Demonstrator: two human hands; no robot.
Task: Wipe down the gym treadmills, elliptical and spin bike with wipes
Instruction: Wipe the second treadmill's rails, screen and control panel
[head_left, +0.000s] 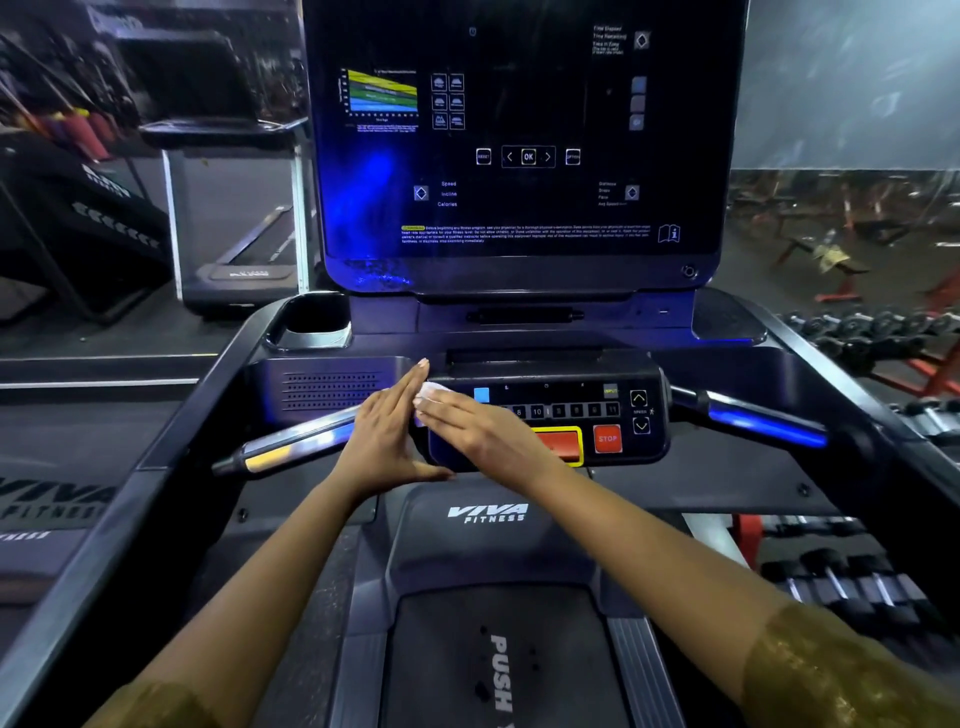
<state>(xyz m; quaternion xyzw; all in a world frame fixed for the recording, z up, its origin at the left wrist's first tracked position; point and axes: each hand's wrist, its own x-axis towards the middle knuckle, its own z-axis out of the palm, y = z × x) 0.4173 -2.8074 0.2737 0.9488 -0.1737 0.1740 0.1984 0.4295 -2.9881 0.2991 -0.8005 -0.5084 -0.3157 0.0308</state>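
I stand on a dark treadmill with a tall black console screen (524, 135) and a button panel (566, 410) below it. My right hand (478, 428) lies flat on the left part of the panel, fingers straight, pressing a small white wipe (430, 391) against it. Only a corner of the wipe shows beyond the fingertips. My left hand (389, 431) is held edge-on beside it with fingers straight, its fingertips touching the wipe's edge. A red STOP button (608, 439) sits to the right of my right hand.
Metal handlebars stick out at left (291, 449) and right (753, 415) of the panel. A cup holder (317, 322) sits at the upper left. Another treadmill (244, 218) stands at the left. Dumbbell racks (872, 332) line the right side.
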